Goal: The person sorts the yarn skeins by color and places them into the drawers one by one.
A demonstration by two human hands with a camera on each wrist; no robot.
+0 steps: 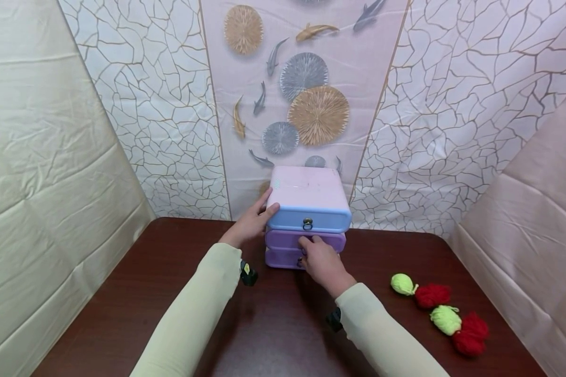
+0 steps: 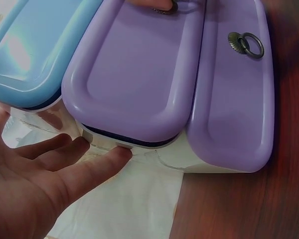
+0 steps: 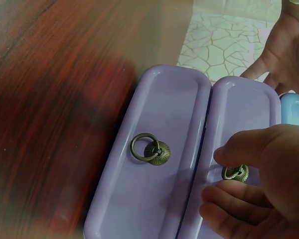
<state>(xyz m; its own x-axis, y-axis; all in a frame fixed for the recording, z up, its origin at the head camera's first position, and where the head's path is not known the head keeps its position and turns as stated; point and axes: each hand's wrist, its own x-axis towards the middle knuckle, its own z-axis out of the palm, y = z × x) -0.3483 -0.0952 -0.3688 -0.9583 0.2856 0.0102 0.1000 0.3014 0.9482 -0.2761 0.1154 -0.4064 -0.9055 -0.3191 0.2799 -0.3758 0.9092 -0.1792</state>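
A small chest of drawers (image 1: 308,183) with a pale pink top stands at the table's back edge. Its top drawer front (image 1: 287,218) is blue; the middle drawer front (image 2: 139,64) and bottom drawer front (image 2: 234,99) are purple. Dark seams show behind the blue and middle fronts. My left hand (image 1: 252,225) rests against the chest's left side, fingers extended. At the middle drawer, thumb and fingers of my right hand (image 1: 322,260) stand apart on either side of its brass ring pull (image 3: 235,173). Another ring pull (image 3: 154,150) hangs on the bottom drawer.
On the right of the dark wooden table (image 1: 273,324) lie yellow-green yarn balls (image 1: 402,284) and red yarn bundles (image 1: 432,296) in a slanting row. Behind the chest hangs a patterned cloth (image 1: 170,104). Beige cloth (image 1: 42,183) closes off both sides.
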